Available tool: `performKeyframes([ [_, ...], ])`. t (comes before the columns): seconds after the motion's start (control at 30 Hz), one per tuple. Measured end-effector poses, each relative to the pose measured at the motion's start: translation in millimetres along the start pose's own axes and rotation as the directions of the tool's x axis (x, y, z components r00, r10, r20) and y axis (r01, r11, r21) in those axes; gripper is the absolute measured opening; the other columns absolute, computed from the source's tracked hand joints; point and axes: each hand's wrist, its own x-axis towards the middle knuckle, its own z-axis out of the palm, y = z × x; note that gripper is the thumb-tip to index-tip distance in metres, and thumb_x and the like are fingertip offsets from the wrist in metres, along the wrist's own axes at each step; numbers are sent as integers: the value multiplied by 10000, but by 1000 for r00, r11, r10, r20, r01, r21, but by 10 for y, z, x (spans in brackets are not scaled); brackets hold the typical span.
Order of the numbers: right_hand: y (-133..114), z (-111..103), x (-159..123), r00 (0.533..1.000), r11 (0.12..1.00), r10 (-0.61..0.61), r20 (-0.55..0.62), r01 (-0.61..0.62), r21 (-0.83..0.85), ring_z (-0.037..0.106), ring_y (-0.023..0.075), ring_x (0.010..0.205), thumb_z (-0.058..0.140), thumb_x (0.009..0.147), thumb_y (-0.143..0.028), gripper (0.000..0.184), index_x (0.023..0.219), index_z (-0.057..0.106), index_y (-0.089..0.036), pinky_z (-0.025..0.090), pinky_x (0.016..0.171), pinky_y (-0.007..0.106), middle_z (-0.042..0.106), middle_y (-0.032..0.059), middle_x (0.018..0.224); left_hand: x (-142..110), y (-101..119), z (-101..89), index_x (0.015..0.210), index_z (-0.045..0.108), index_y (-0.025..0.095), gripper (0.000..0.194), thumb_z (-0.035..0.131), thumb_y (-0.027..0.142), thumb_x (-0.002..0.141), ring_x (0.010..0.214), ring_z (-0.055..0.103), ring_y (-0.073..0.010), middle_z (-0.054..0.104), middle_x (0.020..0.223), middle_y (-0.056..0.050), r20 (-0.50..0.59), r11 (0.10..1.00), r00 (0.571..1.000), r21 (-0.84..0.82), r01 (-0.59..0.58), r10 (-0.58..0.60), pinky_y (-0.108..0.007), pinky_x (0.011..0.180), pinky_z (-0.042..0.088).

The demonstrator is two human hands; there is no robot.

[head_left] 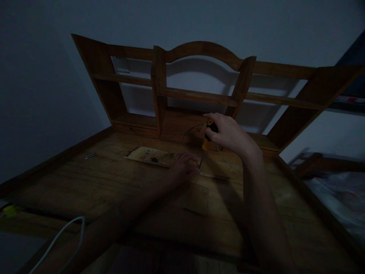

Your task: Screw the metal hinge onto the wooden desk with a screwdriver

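Observation:
My right hand [226, 131] is closed around the yellow-and-black handle of a screwdriver [205, 144]. The tool stands nearly upright, its thin shaft reaching down to the wooden desk top. My left hand [184, 165] lies low on the desk, its curled fingertips close beside the screwdriver's tip. Whatever those fingers pinch is too dark and small to make out. Left of that hand runs a pale, rough-edged wooden strip [146, 155] with a dark spot. Nearer to me is a flat squarish wooden piece [196, 198] on the desk top [114, 190].
A wooden shelf unit [196, 95] with an arched top rises at the back against the wall. Small metal pieces [90, 156] lie at the desk's left. A white cable [61, 230] loops at the lower left, near a yellow object [10, 210]. The light is dim.

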Motion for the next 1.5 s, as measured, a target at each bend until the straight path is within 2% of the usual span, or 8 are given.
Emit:
performKeyframes([
  [0.17,7,25,14,1000,1000,6,2,-6,-25,652,269,1069,529,967,-358,326,1231,627,-195,474,934,384,691,109,1155,11,33,-20,946,806,291,142,667,278,918,1246,525,-270,674,1242,-37,3,1000,1000,-9,21,-21,-478,1101,384],
  [0.3,-36,40,4,998,994,52,-25,-54,-94,666,293,1011,509,981,-452,356,1199,617,-191,488,858,394,709,120,1082,2,10,6,946,803,278,131,674,281,920,1257,520,-264,676,1239,-37,-21,1000,1000,-19,8,-8,-468,1103,384],
  [0.6,-41,-6,4,1000,1000,3,6,-3,-31,653,271,1073,479,950,-274,351,1260,613,-175,471,927,367,696,118,1167,-9,-25,25,935,796,275,133,664,287,929,1243,531,-262,669,1238,-44,-21,1000,1000,-23,-19,19,-471,1083,410],
  [0.7,-50,15,-1,999,995,34,-19,-36,-94,672,285,1021,482,981,-361,327,1213,623,-179,482,853,362,718,122,1077,-15,-38,43,927,794,265,127,667,276,927,1221,547,-258,674,1215,-48,-53,999,998,-30,-42,40,-460,1073,425],
  [0.9,-140,24,0,991,965,123,-57,-132,-225,695,333,928,426,978,-571,501,1223,628,-183,478,781,400,739,135,934,-31,-62,79,966,789,285,127,674,251,922,1224,550,-264,658,1233,-48,-48,997,998,-58,-54,51,-485,1063,446],
  [1.13,-110,1,-2,997,993,79,0,-79,-90,679,300,1026,509,924,-329,465,1364,566,-189,478,871,383,729,123,1123,-25,-25,59,957,790,252,110,694,228,910,1204,561,-261,664,1214,-61,-72,994,995,-78,-71,65,-465,1036,475],
  [1.27,-51,29,-3,999,999,39,-15,-39,-15,658,288,1105,509,968,-349,458,1399,535,-196,467,932,379,713,122,1183,-26,-40,68,997,784,250,137,679,211,918,1197,564,-250,658,1212,-63,-62,991,993,-86,-102,97,-448,1026,483],
  [1.5,-85,15,5,995,991,95,-24,-97,-89,688,323,1014,496,978,-452,477,1354,590,-174,502,858,409,738,143,1066,-24,-52,80,998,780,269,157,673,188,916,1201,562,-249,660,1199,-52,-73,991,992,-76,-113,107,-450,1030,479],
])
